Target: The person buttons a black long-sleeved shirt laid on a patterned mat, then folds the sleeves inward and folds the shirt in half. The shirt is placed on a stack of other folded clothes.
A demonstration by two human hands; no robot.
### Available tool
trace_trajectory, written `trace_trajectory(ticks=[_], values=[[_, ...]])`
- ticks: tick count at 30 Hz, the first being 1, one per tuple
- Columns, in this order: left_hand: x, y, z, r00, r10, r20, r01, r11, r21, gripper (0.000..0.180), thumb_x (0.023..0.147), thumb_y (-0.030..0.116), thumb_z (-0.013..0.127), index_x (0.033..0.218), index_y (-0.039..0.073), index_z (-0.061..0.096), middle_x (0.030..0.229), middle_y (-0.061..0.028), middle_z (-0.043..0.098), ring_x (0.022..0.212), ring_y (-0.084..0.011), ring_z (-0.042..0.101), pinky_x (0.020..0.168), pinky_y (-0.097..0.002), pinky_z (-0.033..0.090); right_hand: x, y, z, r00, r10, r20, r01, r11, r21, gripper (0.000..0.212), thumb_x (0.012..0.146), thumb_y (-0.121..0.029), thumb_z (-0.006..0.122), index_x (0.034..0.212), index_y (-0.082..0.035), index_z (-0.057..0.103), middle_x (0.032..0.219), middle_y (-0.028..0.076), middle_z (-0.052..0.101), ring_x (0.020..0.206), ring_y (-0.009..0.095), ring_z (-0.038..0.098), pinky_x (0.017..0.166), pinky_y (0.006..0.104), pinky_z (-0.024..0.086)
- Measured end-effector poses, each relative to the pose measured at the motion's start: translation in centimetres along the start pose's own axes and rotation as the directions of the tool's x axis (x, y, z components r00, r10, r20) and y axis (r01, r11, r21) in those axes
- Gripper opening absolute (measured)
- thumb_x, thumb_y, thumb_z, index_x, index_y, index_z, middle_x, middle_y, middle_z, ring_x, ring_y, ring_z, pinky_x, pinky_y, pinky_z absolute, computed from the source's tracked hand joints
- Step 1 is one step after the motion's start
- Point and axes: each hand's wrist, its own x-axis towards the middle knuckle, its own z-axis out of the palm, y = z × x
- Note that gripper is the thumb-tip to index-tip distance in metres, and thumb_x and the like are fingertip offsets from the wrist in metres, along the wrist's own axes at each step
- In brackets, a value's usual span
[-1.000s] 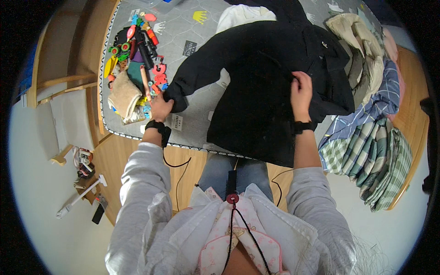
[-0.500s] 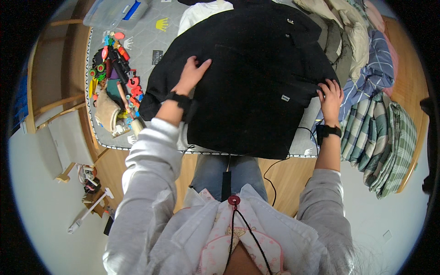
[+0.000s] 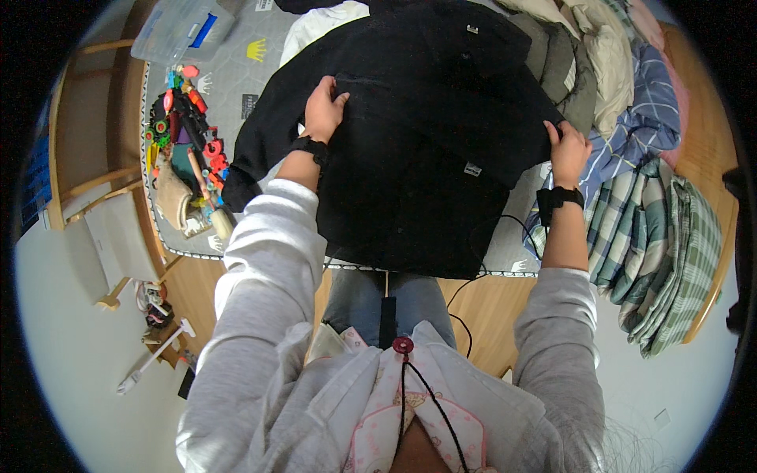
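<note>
A black jacket (image 3: 410, 173) with small pale tags lies spread over the grey, crown-patterned mat in front of me. On its upper left part, my left hand (image 3: 323, 114) rests with thumb and fingers apart, touching the cloth. At the jacket's right edge, my right hand (image 3: 568, 151) pinches the sleeve's border between thumb and fingers. Both wrists wear black bands. Something white (image 3: 323, 24) shows from under the jacket's far left side.
Colourful toys (image 3: 185, 130) are heaped left of the jacket, below a clear plastic box (image 3: 177, 31). Crumpled bedding (image 3: 643, 102) and folded green plaid cloth (image 3: 670, 244) lie at right. A black cable (image 3: 465, 315) hangs over the mat's near edge.
My left hand has slid a little farther away over the jacket, its thumb nearer the fingers. My right hand has moved slightly away too. The jacket has shifted slightly away with them.
</note>
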Motion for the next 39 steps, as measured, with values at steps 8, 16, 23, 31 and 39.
trace_trajectory(ticks=[8, 16, 23, 31, 39], values=[[-2.7, -4.0, -0.1, 0.992, -0.040, -0.116, 0.031, 0.997, -0.076, 0.021, 0.076, 0.007, 0.061, 0.095, 0.003, 0.052, 0.085, -0.0141, 0.058, 0.081, -0.0273, 0.058, 0.073, -0.0341, 0.046, -1.1, -1.2, 1.2, 0.987, 0.154, -0.049, -0.149, 0.984, 0.095, 0.030, 0.077, -0.035, 0.064, 0.085, -0.007, 0.060, 0.088, 0.009, 0.061, 0.088, 0.029, 0.053, 0.081, 0.0413, 0.036], [-11.6, -11.3, -6.3, 0.944, 0.014, -0.329, 0.085, 0.955, 0.285, 0.030, 0.071, 0.010, 0.062, 0.099, 0.009, 0.053, 0.102, -0.0106, 0.054, 0.099, -0.0276, 0.052, 0.084, -0.0391, 0.040, -4.4, -6.4, -0.7, 0.980, 0.019, -0.197, 0.026, 0.974, 0.223, 0.041, 0.080, -0.019, 0.058, 0.115, -0.002, 0.047, 0.111, 0.015, 0.051, 0.106, 0.032, 0.044, 0.093, 0.0416, 0.029], [-15.2, -18.7, -11.5, 0.861, -0.175, -0.478, 0.391, 0.829, 0.400, 0.066, 0.071, 0.031, 0.068, 0.121, -0.001, 0.040, 0.120, -0.0220, 0.044, 0.115, -0.0364, 0.040, 0.095, -0.0432, 0.034, -7.1, -14.5, -0.9, 0.979, -0.172, -0.106, 0.200, 0.894, 0.400, 0.036, 0.080, -0.014, 0.057, 0.113, -0.002, 0.048, 0.108, 0.015, 0.052, 0.104, 0.033, 0.046, 0.090, 0.0417, 0.032], [-15.0, -26.1, -12.3, 0.727, -0.650, -0.219, 0.658, 0.751, -0.043, 0.076, 0.073, 0.052, 0.062, 0.113, -0.010, 0.045, 0.107, -0.0288, 0.055, 0.098, -0.0400, 0.055, 0.087, -0.0406, 0.042, -9.0, -20.4, -1.3, 0.972, -0.211, 0.098, 0.108, 0.782, 0.614, 0.032, 0.081, -0.008, 0.055, 0.111, 0.000, 0.048, 0.107, 0.016, 0.052, 0.102, 0.032, 0.047, 0.090, 0.0392, 0.035], [-15.8, -25.4, -14.3, 0.771, -0.616, -0.159, 0.555, 0.774, -0.305, 0.068, 0.061, 0.038, 0.080, 0.101, -0.010, 0.053, 0.094, -0.0210, 0.061, 0.087, -0.0294, 0.061, 0.078, -0.0340, 0.047, -10.4, -22.3, -2.3, 0.954, -0.183, 0.238, -0.040, 0.708, 0.705, 0.028, 0.082, -0.004, 0.054, 0.109, 0.000, 0.048, 0.102, 0.016, 0.054, 0.097, 0.030, 0.050, 0.085, 0.0368, 0.040]])
